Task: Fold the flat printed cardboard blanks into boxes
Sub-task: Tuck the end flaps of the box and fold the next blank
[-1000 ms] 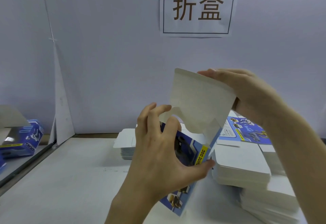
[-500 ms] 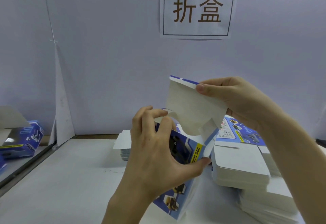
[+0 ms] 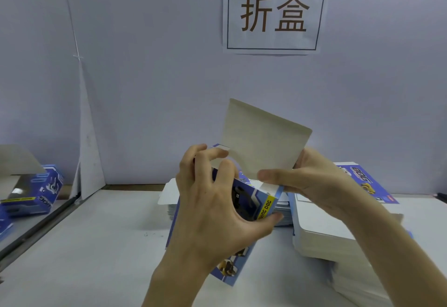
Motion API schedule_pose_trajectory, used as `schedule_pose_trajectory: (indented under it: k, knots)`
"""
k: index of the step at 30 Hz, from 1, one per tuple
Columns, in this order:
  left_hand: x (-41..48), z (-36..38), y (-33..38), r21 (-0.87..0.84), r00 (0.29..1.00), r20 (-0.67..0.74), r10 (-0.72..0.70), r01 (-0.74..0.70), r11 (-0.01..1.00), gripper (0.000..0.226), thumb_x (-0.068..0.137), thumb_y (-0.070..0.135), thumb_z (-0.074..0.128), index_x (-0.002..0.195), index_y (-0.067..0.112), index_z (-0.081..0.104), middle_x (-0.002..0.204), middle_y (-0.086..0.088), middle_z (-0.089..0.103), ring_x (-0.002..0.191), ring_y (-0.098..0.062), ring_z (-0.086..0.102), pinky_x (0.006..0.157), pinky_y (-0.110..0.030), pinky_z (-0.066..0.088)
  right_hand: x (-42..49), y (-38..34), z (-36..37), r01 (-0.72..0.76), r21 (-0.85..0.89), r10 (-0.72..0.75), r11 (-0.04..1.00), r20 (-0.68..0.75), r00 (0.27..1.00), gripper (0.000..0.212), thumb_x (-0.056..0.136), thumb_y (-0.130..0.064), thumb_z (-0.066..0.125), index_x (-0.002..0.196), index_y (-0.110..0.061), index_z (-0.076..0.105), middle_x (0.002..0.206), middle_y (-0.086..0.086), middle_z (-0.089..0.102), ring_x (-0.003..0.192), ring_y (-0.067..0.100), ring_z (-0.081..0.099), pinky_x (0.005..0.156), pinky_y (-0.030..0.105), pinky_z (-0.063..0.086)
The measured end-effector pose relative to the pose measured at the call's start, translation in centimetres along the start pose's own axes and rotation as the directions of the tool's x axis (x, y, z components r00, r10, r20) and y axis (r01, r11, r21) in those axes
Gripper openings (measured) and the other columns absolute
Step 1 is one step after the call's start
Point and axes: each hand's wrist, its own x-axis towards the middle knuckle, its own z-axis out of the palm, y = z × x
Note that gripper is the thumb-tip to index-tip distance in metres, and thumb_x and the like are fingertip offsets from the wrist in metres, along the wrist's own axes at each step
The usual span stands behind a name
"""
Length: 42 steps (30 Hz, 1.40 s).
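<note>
A blue printed box (image 3: 264, 206) with a yellow side strip is held upright above the table's middle. My left hand (image 3: 212, 205) grips its body, thumb on the yellow strip, fingers curled over the top left corner. The box's big grey top flap (image 3: 261, 142) stands up. My right hand (image 3: 312, 183) is at the box's top right, thumb lying across a small white side flap under the big flap, fingers behind it. Stacks of flat blanks (image 3: 321, 228) lie on the right, white side up.
A printed blank (image 3: 362, 181) tops the far right stack. Another low stack (image 3: 170, 198) sits behind the box. A folded box (image 3: 36, 193) with its flap up rests at the left, beyond a dark ledge. A paper sign (image 3: 274, 11) hangs on the back wall.
My right hand dropped from the top flap's upper edge to the small side flap at the box's top right. The big flap now stands free and more upright. My left hand kept its grip.
</note>
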Motion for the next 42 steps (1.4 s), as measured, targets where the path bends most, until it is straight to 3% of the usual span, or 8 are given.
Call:
schedule_pose_trajectory:
  k: [3, 8, 14, 16, 20, 26, 29, 42]
  knots:
    - [0.0, 0.1, -0.2, -0.024, 1.0, 0.01, -0.005, 0.005, 1.0, 0.068, 0.054, 0.074, 0.06, 0.088, 0.015, 0.054, 0.119, -0.01, 0.049, 0.127, -0.028, 0.032, 0.094, -0.042, 0.044, -0.2, 0.4, 0.2, 0.046, -0.11, -0.05, 0.993, -0.036, 0.998, 0.019, 0.078, -0.008, 0.076, 0.091, -0.021, 0.072, 0.092, 0.005, 0.075, 0.082, 0.014, 0.069, 0.071, 0.024, 0.054]
    - [-0.2, 0.2, -0.2, -0.113, 0.997, 0.055, -0.049, 0.055, 0.992, 0.064, 0.051, 0.073, 0.06, 0.09, 0.025, 0.045, 0.129, -0.006, 0.033, 0.124, -0.018, 0.023, 0.092, -0.038, 0.043, -1.4, -0.9, 0.4, 0.11, -0.228, -0.072, 0.967, 0.172, 0.982, 0.025, 0.071, -0.044, 0.069, 0.095, -0.039, 0.072, 0.089, -0.012, 0.073, 0.087, 0.005, 0.067, 0.076, 0.018, 0.051]
    - [-0.1, 0.0, -0.1, -0.107, 1.0, 0.025, -0.015, 0.018, 0.994, 0.063, 0.052, 0.077, 0.057, 0.087, 0.028, 0.038, 0.116, -0.008, 0.043, 0.115, -0.018, 0.03, 0.086, -0.029, 0.04, -1.5, -1.5, 0.8, 0.276, -0.106, -0.278, 0.955, -0.007, 0.961, 0.021, 0.08, -0.055, 0.052, 0.081, -0.05, 0.072, 0.077, -0.025, 0.071, 0.074, -0.009, 0.065, 0.066, 0.002, 0.043]
    - [0.0, -0.1, -0.1, -0.104, 1.0, 0.02, -0.004, 0.006, 0.995, 0.064, 0.053, 0.078, 0.055, 0.088, 0.027, 0.039, 0.116, -0.009, 0.044, 0.115, -0.018, 0.031, 0.086, -0.029, 0.039, -1.3, -1.0, 1.0, 0.288, -0.037, -0.289, 0.957, -0.047, 0.956, 0.021, 0.082, -0.054, 0.056, 0.085, -0.044, 0.074, 0.081, -0.019, 0.073, 0.077, -0.004, 0.067, 0.07, 0.009, 0.048]
    - [-0.1, -0.1, -0.2, -0.163, 0.999, 0.039, -0.011, 0.018, 0.986, 0.062, 0.051, 0.076, 0.059, 0.086, 0.029, 0.039, 0.118, -0.005, 0.04, 0.116, -0.015, 0.029, 0.087, -0.027, 0.039, -1.1, 0.2, 1.1, 0.211, 0.073, -0.206, 0.975, -0.075, 0.976, 0.07, 0.047, -0.094, 0.056, 0.084, -0.038, 0.075, 0.085, -0.003, 0.075, 0.083, 0.011, 0.07, 0.084, 0.035, 0.05]
    - [-0.1, 0.2, -0.3, -0.152, 0.999, -0.047, 0.015, -0.022, 0.988, 0.063, 0.051, 0.074, 0.064, 0.083, 0.02, 0.052, 0.138, -0.002, 0.022, 0.122, -0.026, 0.031, 0.092, -0.032, 0.038, -1.1, -0.6, 1.6, 0.229, -0.02, -0.23, 0.973, -0.117, 0.966, 0.023, 0.072, -0.038, 0.061, 0.086, -0.03, 0.077, 0.083, -0.005, 0.074, 0.078, 0.008, 0.067, 0.071, 0.019, 0.052]
    - [0.1, 0.0, -0.4, -0.142, 0.995, -0.095, 0.042, -0.055, 0.988, 0.061, 0.055, 0.07, 0.067, 0.086, 0.018, 0.055, 0.142, -0.004, 0.018, 0.131, -0.031, 0.026, 0.097, -0.042, 0.044, -1.4, -0.7, 2.1, 0.252, -0.007, -0.251, 0.968, -0.116, 0.961, 0.028, 0.077, -0.022, 0.056, 0.096, -0.028, 0.075, 0.091, -0.004, 0.076, 0.083, 0.007, 0.069, 0.069, 0.017, 0.052]
    - [0.0, -0.2, -0.1, -0.259, 0.996, -0.089, -0.01, -0.013, 0.966, 0.065, 0.056, 0.067, 0.068, 0.102, 0.031, 0.04, 0.147, 0.005, 0.009, 0.133, -0.017, 0.021, 0.086, -0.047, 0.055, -1.4, 0.0, 2.6, 0.259, -0.197, -0.279, 0.946, -0.078, 0.957, 0.029, 0.076, -0.03, 0.059, 0.096, -0.046, 0.073, 0.109, -0.02, 0.068, 0.108, 0.004, 0.063, 0.08, 0.035, 0.06]
